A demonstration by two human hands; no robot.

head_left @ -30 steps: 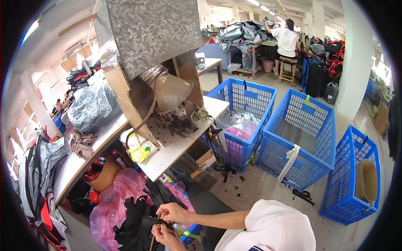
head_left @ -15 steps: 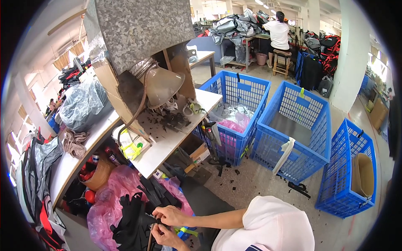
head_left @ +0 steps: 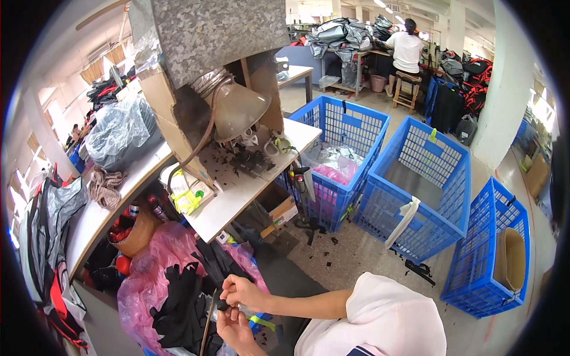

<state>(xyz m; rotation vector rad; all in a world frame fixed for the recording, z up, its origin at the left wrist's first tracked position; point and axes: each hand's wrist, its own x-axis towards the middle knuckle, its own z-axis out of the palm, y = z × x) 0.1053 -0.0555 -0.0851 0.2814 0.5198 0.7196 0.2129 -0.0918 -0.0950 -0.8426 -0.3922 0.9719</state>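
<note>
My right hand (head_left: pixel 243 293) pinches a small black fabric piece (head_left: pixel 222 305), apparently a short end of webbing strap. Just below it, my left hand (head_left: pixel 235 330) has its fingers bent up against the same piece from underneath. Beside both hands stands a thin brown rod-like edge (head_left: pixel 208 326); its lower end runs out of view. To the left lies a heap of black fabric strips (head_left: pixel 181 305), spilling over a crumpled pink plastic bag (head_left: pixel 139 296). A yellow-green strap (head_left: pixel 261 323) shows beyond my left wrist.
A white worktable (head_left: pixel 208 222) carries a lamp-like metal hood (head_left: pixel 240 113) and black scraps. Right of it stand three blue crates: one with plastic bags (head_left: pixel 338 113), one with a grey bottom (head_left: pixel 409 178), one with cardboard (head_left: pixel 490 249). A person (head_left: pixel 407 50) works farther back.
Both hands have risen slightly away from the heap, and the small black piece now shows between their fingertips. The whole view has shifted a little.
</note>
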